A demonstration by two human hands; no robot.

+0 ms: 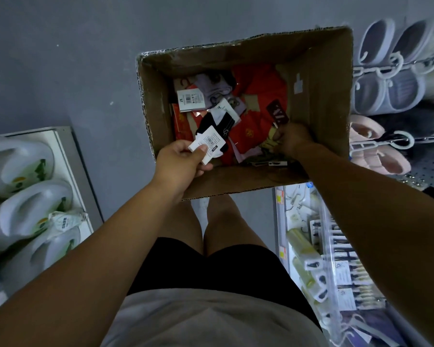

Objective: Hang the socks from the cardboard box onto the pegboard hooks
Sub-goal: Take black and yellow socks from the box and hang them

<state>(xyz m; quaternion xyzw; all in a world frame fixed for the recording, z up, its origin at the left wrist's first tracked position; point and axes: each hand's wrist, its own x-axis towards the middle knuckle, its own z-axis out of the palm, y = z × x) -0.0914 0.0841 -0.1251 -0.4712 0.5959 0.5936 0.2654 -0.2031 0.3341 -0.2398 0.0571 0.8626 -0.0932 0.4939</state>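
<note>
An open cardboard box [318, 78] stands on the grey floor below me, holding several pairs of socks: red ones [258, 96], a lilac pair [216, 90] with a white label, and others. My left hand [181, 164] pinches the white barcode label of a black-and-white sock pair [216, 128] at the box's near left. My right hand [291, 139] reaches into the box's near right and grips a yellowish sock pair [269, 141] with a dark red tag [277, 113] above the fingers. The pegboard [421, 176] shows at the right edge.
Grey and pink slippers [386, 81] hang on hooks at the right. Below them a shelf holds packaged goods [336, 259] on hooks. White detergent jugs [28, 204] fill a shelf at the left. My legs stand just behind the box.
</note>
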